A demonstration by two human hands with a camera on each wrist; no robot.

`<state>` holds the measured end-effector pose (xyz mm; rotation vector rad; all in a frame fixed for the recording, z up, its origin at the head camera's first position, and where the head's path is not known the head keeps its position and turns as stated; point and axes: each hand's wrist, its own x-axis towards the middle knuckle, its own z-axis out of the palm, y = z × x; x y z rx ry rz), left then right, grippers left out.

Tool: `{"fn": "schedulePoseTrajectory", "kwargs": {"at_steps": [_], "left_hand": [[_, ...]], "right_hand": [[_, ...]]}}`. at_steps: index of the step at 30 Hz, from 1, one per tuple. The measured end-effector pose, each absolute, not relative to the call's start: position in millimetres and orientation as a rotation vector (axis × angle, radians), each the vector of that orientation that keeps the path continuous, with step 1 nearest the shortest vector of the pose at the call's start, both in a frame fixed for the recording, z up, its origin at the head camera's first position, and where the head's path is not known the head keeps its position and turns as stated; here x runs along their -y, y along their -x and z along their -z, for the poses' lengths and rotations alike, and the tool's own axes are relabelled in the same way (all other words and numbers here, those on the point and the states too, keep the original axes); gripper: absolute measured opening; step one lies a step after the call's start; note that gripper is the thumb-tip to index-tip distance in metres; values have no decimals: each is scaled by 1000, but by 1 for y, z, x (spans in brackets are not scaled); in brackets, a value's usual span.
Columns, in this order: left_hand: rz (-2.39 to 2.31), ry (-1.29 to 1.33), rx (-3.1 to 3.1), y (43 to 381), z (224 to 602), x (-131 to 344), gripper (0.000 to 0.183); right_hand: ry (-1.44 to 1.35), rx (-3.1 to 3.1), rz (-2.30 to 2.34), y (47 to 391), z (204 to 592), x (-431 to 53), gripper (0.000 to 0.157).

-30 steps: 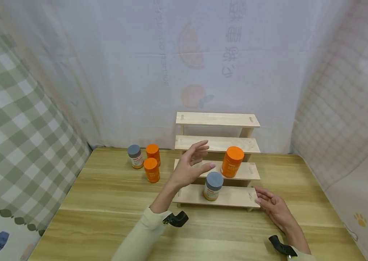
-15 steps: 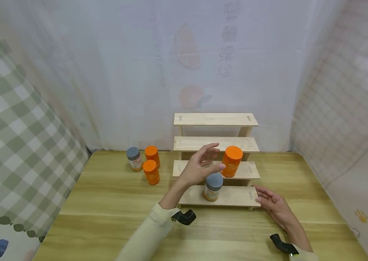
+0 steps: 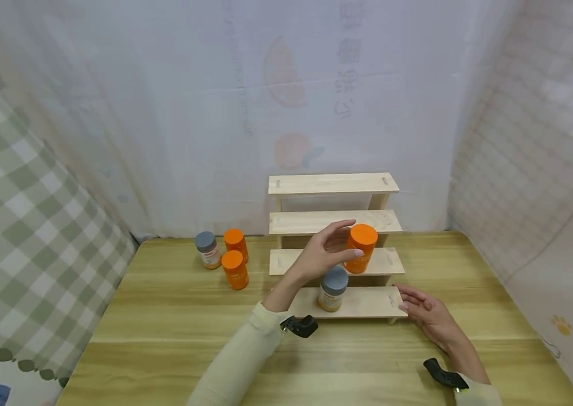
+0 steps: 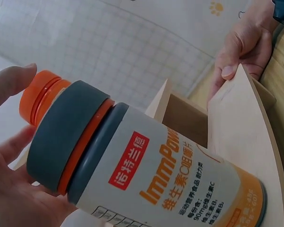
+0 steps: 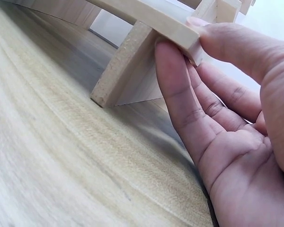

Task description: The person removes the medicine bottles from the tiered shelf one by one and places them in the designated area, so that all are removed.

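My left hand (image 3: 319,256) reaches in at an orange bottle (image 3: 361,248) on the second step of a tiered wooden display shelf (image 3: 286,262). Its thumb overlaps the bottle's front and the fingers spread on the left; firm contact cannot be told. In the left wrist view the orange lid (image 4: 38,97) lies between thumb and fingers. Below the left hand stands a grey-lidded vitamin bottle (image 3: 334,290) on the lowest step, large in the left wrist view. My right hand (image 3: 431,318) pinches the lowest board's right end, thumb above and index finger underneath, as the right wrist view shows.
Left of the shelf, a grey-lidded bottle (image 3: 208,251) and two orange bottles, one behind (image 3: 236,245) and one in front (image 3: 235,270), stand on the wooden table (image 3: 164,332). A pale curtain (image 3: 200,141) hangs behind the table, with patterned cloth on both sides.
My left hand has moved right, from beside the orange bottle to where its thumb overlaps it. The right hand stays at the shelf end. The head view has shifted slightly.
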<state>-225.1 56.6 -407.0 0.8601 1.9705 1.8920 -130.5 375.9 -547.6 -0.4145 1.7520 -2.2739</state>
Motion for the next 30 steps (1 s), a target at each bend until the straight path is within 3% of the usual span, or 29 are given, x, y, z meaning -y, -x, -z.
{"fn": "schedulePoseTrajectory", "kwargs": {"at_steps": [30], "left_hand": [[-1880, -776, -2028, 228, 407, -66, 56]], "right_hand": [[413, -1697, 2306, 132, 546, -376, 46]]}}
